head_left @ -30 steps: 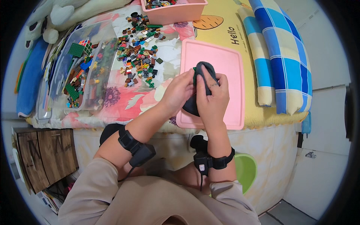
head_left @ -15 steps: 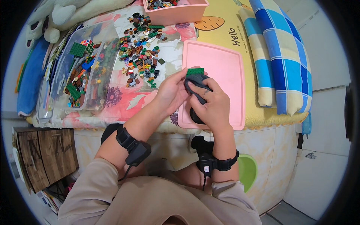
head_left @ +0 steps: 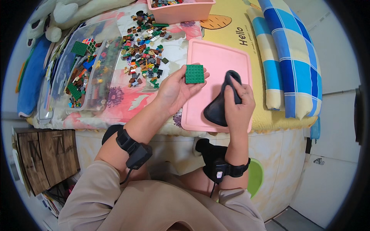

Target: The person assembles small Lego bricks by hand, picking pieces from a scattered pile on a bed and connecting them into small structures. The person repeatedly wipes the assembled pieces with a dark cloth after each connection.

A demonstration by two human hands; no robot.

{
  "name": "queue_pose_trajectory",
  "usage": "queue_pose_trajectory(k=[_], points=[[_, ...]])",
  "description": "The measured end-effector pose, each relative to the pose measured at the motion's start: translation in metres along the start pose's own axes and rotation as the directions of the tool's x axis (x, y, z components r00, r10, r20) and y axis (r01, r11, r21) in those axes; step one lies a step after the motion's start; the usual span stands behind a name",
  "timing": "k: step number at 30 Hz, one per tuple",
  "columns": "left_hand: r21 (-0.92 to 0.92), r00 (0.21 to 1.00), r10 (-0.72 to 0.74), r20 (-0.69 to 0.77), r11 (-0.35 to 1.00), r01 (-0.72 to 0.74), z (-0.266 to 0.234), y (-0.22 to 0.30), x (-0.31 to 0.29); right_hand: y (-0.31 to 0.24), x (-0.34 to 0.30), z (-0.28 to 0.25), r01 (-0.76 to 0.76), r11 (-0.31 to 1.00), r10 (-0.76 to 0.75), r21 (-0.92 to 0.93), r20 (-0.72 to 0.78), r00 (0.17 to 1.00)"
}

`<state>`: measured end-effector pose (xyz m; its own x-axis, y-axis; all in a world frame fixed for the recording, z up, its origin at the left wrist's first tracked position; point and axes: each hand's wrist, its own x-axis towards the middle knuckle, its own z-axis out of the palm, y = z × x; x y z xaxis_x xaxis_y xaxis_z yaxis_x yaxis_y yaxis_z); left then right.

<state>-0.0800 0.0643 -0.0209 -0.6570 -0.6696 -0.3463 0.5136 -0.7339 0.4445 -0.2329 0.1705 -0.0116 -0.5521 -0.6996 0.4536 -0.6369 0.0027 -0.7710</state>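
A square green studded toy-brick plate (head_left: 194, 74) lies across the fingers of my left hand (head_left: 173, 89), with the thumb along its near-left edge and the studs facing up. My right hand (head_left: 240, 107) pinches a dark grey cloth (head_left: 216, 110), which hangs in a fold to the left of the fingers. Both hands are over a pink tray-like lid (head_left: 219, 52) on the bed. A gap separates the cloth from the plate.
Loose toy bricks (head_left: 144, 57) are heaped on the floral sheet to the left. A clear plastic box (head_left: 106, 77) of bricks stands farther left, and a pink bin (head_left: 181, 14) at the back. Folded checked bedding (head_left: 295, 57) lies right.
My right hand has drawn the cloth off the green plate and moved right. The plate, partly covered before, now shows fully on my left hand.
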Motion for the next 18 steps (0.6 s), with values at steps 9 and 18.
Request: queue_pose_trajectory(k=[9, 18], points=[[0.158, 0.998, 0.028, 0.053, 0.987, -0.036, -0.002, -0.011, -0.003, -0.017, -0.009, 0.015, 0.141, 0.955, -0.085, -0.26, 0.216, 0.973], [-0.196, 0.969, -0.055, 0.242, 0.975, 0.105, -0.018, -0.003, 0.007, -0.011, -0.002, 0.009, 0.096, 0.993, -0.096, 0.063, -0.003, 0.995]])
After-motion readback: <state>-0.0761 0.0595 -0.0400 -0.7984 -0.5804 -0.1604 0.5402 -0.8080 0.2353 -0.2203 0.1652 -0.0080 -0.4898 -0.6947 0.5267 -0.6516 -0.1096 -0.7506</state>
